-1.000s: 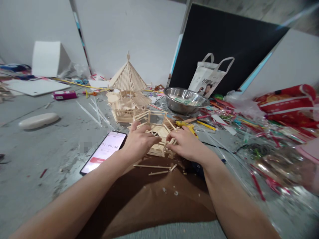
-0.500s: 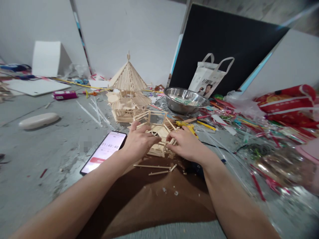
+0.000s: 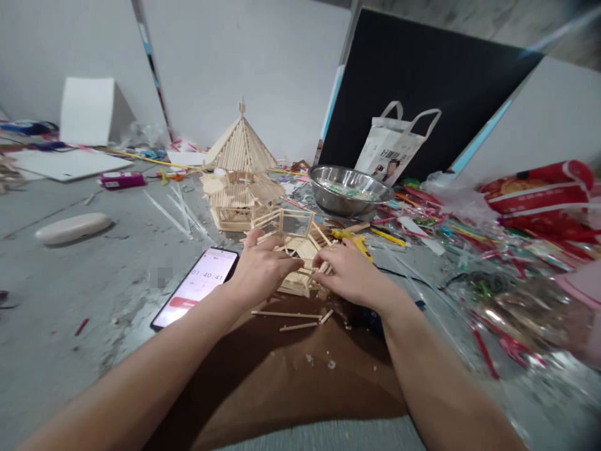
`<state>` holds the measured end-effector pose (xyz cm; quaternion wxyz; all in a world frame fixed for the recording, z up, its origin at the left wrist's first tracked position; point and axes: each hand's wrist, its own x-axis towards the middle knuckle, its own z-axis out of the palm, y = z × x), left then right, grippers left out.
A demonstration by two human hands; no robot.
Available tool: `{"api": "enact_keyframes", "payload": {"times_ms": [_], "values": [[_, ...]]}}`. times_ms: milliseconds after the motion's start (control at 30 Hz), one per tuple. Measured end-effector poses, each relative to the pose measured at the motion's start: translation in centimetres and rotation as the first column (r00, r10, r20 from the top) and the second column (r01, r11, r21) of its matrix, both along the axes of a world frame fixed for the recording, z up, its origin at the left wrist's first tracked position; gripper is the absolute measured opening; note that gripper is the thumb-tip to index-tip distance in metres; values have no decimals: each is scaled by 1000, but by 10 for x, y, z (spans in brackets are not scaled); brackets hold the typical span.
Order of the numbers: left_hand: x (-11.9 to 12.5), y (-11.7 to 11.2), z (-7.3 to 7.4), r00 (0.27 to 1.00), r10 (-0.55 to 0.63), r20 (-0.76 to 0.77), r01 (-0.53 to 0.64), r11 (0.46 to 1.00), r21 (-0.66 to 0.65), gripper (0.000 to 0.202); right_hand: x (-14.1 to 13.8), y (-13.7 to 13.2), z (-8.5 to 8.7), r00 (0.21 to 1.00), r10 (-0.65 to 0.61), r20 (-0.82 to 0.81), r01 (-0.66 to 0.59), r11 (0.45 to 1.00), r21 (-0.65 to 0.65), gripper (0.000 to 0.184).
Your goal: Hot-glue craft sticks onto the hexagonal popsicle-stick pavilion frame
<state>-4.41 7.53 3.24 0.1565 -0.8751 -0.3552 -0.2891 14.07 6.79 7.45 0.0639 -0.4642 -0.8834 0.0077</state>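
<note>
A small open frame of thin wooden sticks stands in front of me on brown paper. From its left side my left hand reaches over the frame, thumb and fingers pinched at a short wooden stick on the near side. My right hand comes in from the right, its fingertips closed at the other end of that stick. Both hands partly hide the frame. Several loose sticks lie on the paper nearer to me. Behind the right hand rests a yellow glue gun.
A finished-looking stick pagoda stands behind the frame. Left of my hand lies a phone showing a timer. Farther back are a steel bowl and a white bag. Scraps and plastic wrappings litter the right side.
Both hands stay almost still at the stick frame. The phone's timer has advanced by one second.
</note>
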Motion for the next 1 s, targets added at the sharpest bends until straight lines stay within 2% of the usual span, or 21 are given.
{"api": "enact_keyframes", "payload": {"times_ms": [300, 567, 700, 767, 833, 933, 1000], "values": [[0, -2, 4, 1000, -10, -9, 9, 999, -36, 17, 1, 0, 0, 1000, 0, -1, 0, 1000, -21, 13], [1, 0, 0, 998, -36, 43, 39, 997, -63, 18, 2, 0, -1, 1000, 11, -6, -11, 1000, -15, 15], [-6, -1, 14, 989, -129, 78, 137, 985, -108, 28, 5, -2, 5, 1000, -9, -25, 8, 999, -36, 20], [-14, -2, 25, 977, -124, 174, 146, 982, -121, 29, 8, -4, 11, 998, -27, -55, 24, 998, -52, 24], [-22, -1, 36, 924, -37, 380, 78, 993, -93, 25, 11, -5, 17, 993, -52, -103, 47, 998, -49, 25], [-32, 0, 46, 743, 124, 658, -60, 991, -119, 23, 15, -6, 25, 973, -66, -220, 65, 998, -13, 21], [-36, -1, 49, 645, 199, 738, -106, 979, -172, 25, 18, -7, 28, 951, -76, -299, 80, 997, 0, 19]]}}
